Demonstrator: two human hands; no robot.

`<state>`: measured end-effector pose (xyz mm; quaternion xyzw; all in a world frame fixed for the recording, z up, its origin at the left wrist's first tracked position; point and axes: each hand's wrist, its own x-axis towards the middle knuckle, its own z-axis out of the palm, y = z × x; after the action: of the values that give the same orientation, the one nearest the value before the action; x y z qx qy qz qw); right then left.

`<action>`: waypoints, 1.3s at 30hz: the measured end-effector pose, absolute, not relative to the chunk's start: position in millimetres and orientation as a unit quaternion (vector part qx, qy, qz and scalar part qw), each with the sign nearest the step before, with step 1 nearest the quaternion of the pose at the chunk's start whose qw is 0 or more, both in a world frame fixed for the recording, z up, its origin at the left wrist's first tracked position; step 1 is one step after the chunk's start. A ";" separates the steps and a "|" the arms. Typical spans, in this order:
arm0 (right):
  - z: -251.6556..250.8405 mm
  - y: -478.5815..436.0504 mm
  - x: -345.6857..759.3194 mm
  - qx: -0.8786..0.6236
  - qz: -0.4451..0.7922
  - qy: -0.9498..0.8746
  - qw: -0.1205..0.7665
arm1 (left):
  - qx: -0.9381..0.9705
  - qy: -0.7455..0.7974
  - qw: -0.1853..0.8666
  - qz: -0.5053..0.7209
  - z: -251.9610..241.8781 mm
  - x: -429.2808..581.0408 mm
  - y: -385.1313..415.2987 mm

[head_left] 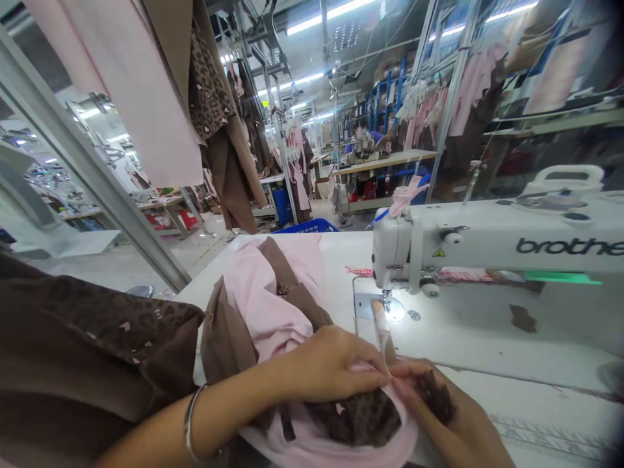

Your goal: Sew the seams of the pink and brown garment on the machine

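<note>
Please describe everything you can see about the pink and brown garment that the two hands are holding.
The garment is a bunched heap of soft pale pink cloth with plain brown panels and a dark brown leopard-print part. It lies on the white table, left of the sewing machine. The left hand presses on top; the right hand pinches the print edge. A narrow pink strip runs from the hands towards the needle plate.

Bright ceiling tube lights (331, 12) glare overhead, and a small lamp under the sewing machine (487, 240) throws a white pool on the worktop (487, 331). Straight edges bow towards the corners; the right edge smears soft, and the far hall blurs.
</note>
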<state>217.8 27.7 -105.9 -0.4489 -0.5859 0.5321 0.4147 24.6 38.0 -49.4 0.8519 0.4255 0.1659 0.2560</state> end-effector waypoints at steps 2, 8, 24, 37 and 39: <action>-107.3 29.6 219.4 -0.454 0.529 -0.589 0.408 | 0.914 0.372 0.060 0.150 -48.0 27.3 32.7; -108.9 36.2 222.0 -0.408 0.567 -0.601 0.387 | 0.945 0.282 -0.077 0.144 -38.9 28.2 36.6; -118.3 65.1 241.4 -0.357 0.488 -0.745 0.282 | 0.905 0.349 0.238 0.042 -30.6 35.4 77.5; -147.8 116.2 259.3 -0.310 0.112 -0.925 0.189 | 0.815 0.487 0.292 0.112 -80.2 43.9 136.0; -147.4 119.6 264.6 -0.227 0.047 -0.949 0.212 | 0.818 0.466 0.319 0.107 -75.9 39.6 139.3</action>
<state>264.6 119.6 -147.4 -0.2270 -0.9493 0.0469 0.2123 39.6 139.3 -75.9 0.8183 0.4663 0.1069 0.3187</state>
